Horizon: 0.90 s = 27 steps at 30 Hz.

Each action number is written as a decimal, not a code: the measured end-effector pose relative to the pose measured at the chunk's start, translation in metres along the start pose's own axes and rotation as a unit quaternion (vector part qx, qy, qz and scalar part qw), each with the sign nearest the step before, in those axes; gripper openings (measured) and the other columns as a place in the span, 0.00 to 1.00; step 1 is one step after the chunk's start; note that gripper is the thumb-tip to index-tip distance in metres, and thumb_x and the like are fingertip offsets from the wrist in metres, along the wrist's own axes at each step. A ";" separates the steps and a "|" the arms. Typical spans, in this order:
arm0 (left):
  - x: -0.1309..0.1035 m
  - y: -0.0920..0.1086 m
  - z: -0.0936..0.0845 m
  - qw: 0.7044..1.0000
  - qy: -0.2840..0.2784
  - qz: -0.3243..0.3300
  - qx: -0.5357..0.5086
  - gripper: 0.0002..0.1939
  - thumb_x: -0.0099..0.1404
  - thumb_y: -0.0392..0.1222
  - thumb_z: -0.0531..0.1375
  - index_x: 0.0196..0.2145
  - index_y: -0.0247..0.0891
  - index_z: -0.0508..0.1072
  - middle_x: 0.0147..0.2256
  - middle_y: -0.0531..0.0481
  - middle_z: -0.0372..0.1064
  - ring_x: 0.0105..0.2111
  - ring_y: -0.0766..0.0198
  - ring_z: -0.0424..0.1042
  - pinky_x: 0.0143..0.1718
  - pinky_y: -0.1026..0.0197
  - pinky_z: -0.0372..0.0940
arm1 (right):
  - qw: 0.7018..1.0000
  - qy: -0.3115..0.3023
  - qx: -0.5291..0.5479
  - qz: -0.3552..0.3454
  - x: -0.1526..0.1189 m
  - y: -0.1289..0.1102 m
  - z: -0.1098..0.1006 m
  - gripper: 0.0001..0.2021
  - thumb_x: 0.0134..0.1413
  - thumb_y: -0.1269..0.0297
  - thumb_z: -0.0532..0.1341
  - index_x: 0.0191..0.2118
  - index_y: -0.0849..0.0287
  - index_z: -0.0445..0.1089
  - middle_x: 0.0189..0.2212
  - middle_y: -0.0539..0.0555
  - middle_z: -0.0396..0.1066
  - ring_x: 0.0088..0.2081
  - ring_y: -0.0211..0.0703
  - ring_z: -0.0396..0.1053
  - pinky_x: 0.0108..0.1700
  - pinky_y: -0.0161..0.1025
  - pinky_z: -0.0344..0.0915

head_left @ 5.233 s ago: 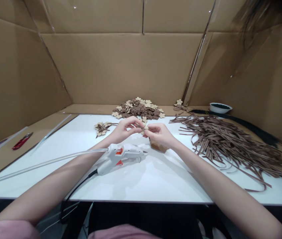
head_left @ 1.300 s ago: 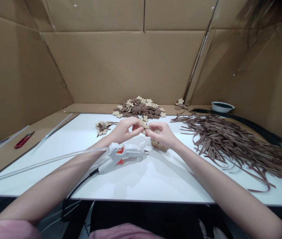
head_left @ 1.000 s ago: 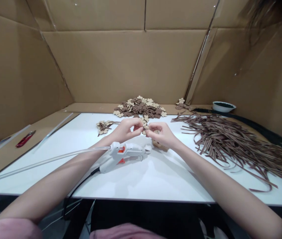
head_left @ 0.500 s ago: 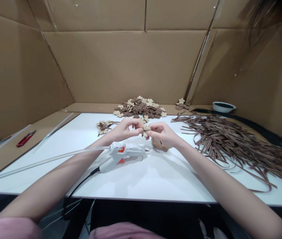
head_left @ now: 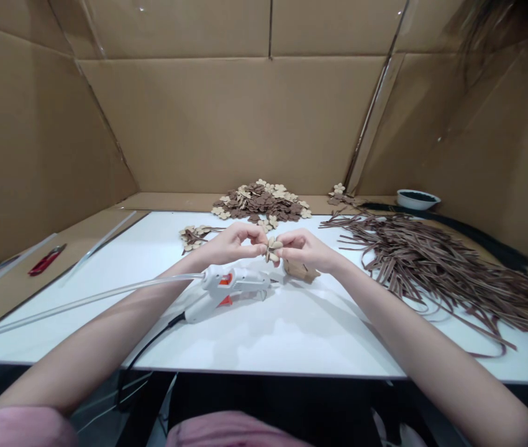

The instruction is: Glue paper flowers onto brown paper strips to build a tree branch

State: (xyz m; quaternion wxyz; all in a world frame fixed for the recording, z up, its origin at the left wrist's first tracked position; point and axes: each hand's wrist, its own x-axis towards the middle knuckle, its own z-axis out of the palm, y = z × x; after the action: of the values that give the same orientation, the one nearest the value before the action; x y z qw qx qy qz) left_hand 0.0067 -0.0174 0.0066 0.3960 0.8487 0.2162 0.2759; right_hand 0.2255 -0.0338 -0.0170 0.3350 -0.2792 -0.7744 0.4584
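At my ten o'clock I see a red cutter [head_left: 46, 259] on a cardboard sheet [head_left: 5, 298]. A white bowl [head_left: 412, 204] with dark contents [head_left: 417, 196] sits at my one o'clock, a dark bundle [head_left: 497, 252] at two, and a cardboard wall [head_left: 245, 124] rises at twelve.

A single head-worn view, facing forward and down
From above the front edge of the flat white tabletop [head_left: 310, 347], it looks between two bare forearms [head_left: 119, 329], close enough that this edge spans the frame, toward the upright brown cardboard wall [head_left: 236, 124].
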 end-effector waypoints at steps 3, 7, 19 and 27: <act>0.000 0.002 0.000 1.000 -0.011 -0.007 -0.010 0.18 0.61 0.52 0.62 0.28 0.32 0.71 0.27 0.48 0.69 0.30 0.64 0.66 0.33 0.63 0.61 | 1.000 -0.014 -0.002 0.007 0.000 -0.001 -0.001 0.11 0.53 0.59 0.63 0.29 0.64 0.74 0.26 0.53 0.74 0.28 0.38 0.70 0.32 0.33 0.63; 0.000 0.002 -0.001 1.000 -0.014 -0.009 -0.017 0.17 0.61 0.51 0.62 0.28 0.33 0.71 0.27 0.50 0.67 0.29 0.66 0.65 0.32 0.64 0.60 | 1.000 -0.015 -0.002 0.006 -0.001 0.000 -0.003 0.11 0.53 0.59 0.63 0.30 0.63 0.74 0.27 0.54 0.75 0.29 0.38 0.69 0.32 0.33 0.62; -0.001 -0.005 -0.001 0.998 0.039 -0.020 0.034 0.15 0.64 0.51 0.60 0.31 0.34 0.72 0.29 0.50 0.68 0.30 0.66 0.65 0.33 0.64 0.60 | 0.998 0.045 -0.035 0.012 0.000 0.003 -0.005 0.14 0.52 0.55 0.63 0.27 0.62 0.73 0.26 0.54 0.73 0.30 0.40 0.68 0.32 0.35 0.63; -0.001 -0.009 -0.005 0.998 0.061 0.005 -0.016 0.13 0.65 0.49 0.60 0.34 0.34 0.72 0.31 0.50 0.67 0.30 0.68 0.64 0.33 0.64 0.60 | 0.997 0.074 -0.028 -0.003 -0.001 0.001 -0.008 0.12 0.50 0.57 0.64 0.26 0.62 0.72 0.26 0.54 0.73 0.29 0.40 0.68 0.33 0.36 0.63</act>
State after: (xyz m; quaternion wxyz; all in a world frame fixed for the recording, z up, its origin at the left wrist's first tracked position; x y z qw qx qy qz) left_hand 0.0017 -0.0101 0.0015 0.3940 0.8248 0.2318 0.3327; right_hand 0.2322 -0.0296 -0.0150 0.3848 -0.3189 -0.7610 0.4136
